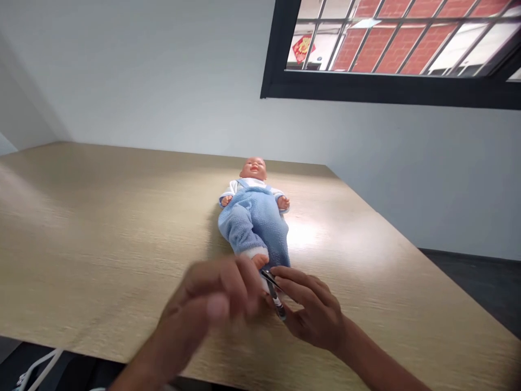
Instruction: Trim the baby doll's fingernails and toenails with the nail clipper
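A baby doll [253, 217] lies on its back on a light wood table [101, 228], wearing blue fleece overalls over a white shirt. Its bare foot [260, 260] points towards me. My right hand [311, 309] pinches a small black-and-silver nail clipper [274, 293] right by that foot. My left hand [207, 304] is motion-blurred, with its fingers at the foot. Whether those fingers grip the foot is hard to tell. The doll's other foot is hidden in its blue trouser leg.
A white wall rises behind the table, and a dark-framed window [391, 49] above shows a red brick wall outside. Dark floor [468, 277] shows past the table's right edge. A white cable [38, 369] lies below the near left edge.
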`<state>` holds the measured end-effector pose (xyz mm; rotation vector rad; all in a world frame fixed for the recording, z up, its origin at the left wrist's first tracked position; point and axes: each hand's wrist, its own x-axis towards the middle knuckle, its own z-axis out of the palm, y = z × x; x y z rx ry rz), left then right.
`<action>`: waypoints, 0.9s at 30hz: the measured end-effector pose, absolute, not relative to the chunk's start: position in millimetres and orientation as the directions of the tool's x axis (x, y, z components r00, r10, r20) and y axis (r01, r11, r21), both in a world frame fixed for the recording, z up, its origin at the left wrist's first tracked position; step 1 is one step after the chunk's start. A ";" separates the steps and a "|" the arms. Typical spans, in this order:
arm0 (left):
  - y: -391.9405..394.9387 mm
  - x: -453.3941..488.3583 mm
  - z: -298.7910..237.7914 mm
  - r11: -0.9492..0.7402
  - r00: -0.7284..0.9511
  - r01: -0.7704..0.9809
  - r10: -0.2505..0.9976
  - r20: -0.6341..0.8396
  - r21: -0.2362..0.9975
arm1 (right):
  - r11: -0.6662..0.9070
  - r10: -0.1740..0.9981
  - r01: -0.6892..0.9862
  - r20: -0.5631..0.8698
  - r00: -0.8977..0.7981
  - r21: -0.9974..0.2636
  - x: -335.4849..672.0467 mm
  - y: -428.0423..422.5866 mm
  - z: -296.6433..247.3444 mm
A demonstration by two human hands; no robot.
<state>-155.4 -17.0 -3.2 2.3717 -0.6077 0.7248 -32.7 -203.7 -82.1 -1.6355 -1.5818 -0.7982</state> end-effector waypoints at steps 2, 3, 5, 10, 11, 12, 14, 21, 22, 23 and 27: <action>6.8 -133.8 0.7 -0.674 0.731 -0.569 -0.151 0.666 0.472 | -0.003 0.556 0.997 0.829 0.063 -0.074 -34.0 -202.2 -80.5; 18.5 -119.9 -0.4 -0.680 0.716 -0.586 -0.178 0.675 0.442 | -0.010 0.561 0.997 0.825 0.067 -0.073 -34.6 -201.5 -79.5; 37.6 -90.8 -8.8 -0.735 0.685 -0.625 -0.356 0.635 0.262 | -0.026 0.570 0.997 0.818 0.071 -0.069 -35.4 -200.5 -77.9; 54.4 -49.5 -41.4 -0.666 0.582 -0.738 -0.546 0.603 0.109 | -0.048 0.591 0.999 0.805 0.050 -0.026 -34.6 -200.9 -76.4; 54.5 -48.0 -46.8 -0.664 0.569 -0.743 -0.552 0.609 0.092 | -0.046 0.595 0.999 0.803 0.041 -0.017 -34.3 -201.3 -76.0; 54.3 -47.9 -51.8 -0.665 0.559 -0.743 -0.553 0.618 0.077 | -0.038 0.599 0.999 0.800 0.030 -0.009 -34.2 -201.6 -75.2; 54.0 -49.3 -60.7 -0.677 0.546 -0.733 -0.530 0.649 0.063 | -0.027 0.606 1.000 0.796 0.010 0.009 -34.7 -202.1 -71.3; 53.6 -50.6 -76.6 -0.658 0.521 -0.747 -0.491 0.698 0.095 | -0.049 0.685 0.994 0.728 -0.035 0.094 -39.9 -201.3 -46.9; 53.1 -50.9 -76.5 -0.658 0.524 -0.746 -0.485 0.700 0.103 | -0.054 0.691 0.995 0.723 -0.025 0.087 -40.4 -200.9 -46.1; 52.5 -51.3 -76.1 -0.658 0.525 -0.746 -0.479 0.704 0.108 | -0.056 0.697 0.995 0.717 -0.021 0.083 -40.9 -200.5 -46.4; 50.7 -52.5 -74.9 -0.663 0.531 -0.739 -0.466 0.707 0.118 | -0.081 0.668 0.992 0.744 -0.017 0.095 -43.9 -199.1 -51.2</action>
